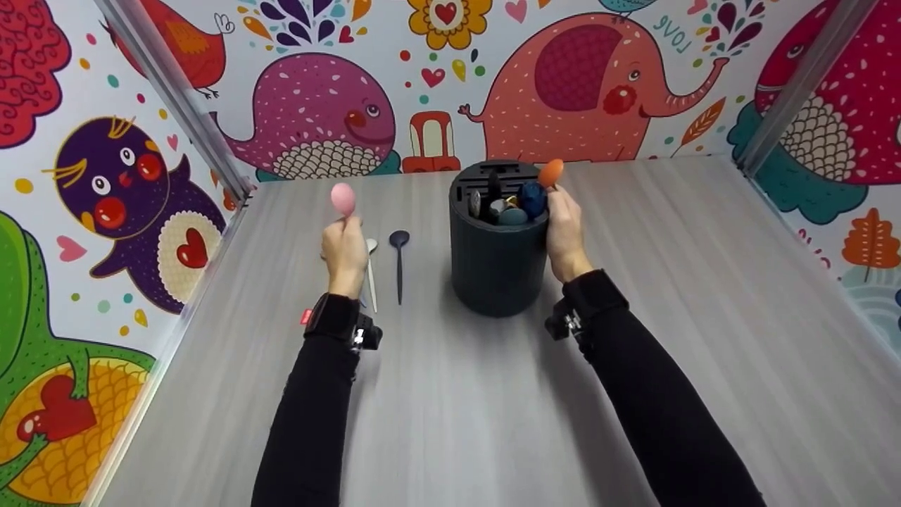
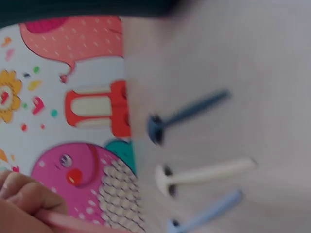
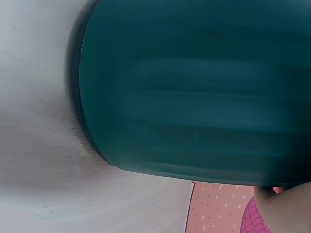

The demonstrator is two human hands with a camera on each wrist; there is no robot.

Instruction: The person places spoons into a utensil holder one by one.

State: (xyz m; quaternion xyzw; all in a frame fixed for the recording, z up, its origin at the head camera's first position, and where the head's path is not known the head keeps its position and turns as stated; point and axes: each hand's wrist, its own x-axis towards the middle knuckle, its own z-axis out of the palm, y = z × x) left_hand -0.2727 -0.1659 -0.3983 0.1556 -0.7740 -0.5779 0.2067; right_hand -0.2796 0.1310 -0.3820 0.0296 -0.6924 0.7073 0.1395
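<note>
Pink spoon (image 1: pixel 343 199) tops the gripping left hand (image 1: pixel 345 255); right hand (image 1: pixel 566 229), grip unclear, touches container (image 1: pixel 498 274).

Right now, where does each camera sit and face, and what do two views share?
Head: worn on the head, facing forward and down at the table and dark holder; both sleeves, left fingers and right fingers show.
Left wrist: on that wrist, picture turned sideways, facing the patterned wall and three loose spoons; left fingers show lower left.
Right wrist: on that wrist, facing the holder's side closely; part of the right hand shows lower right.
Shared: head and left wrist both see the pink spoon.
</note>
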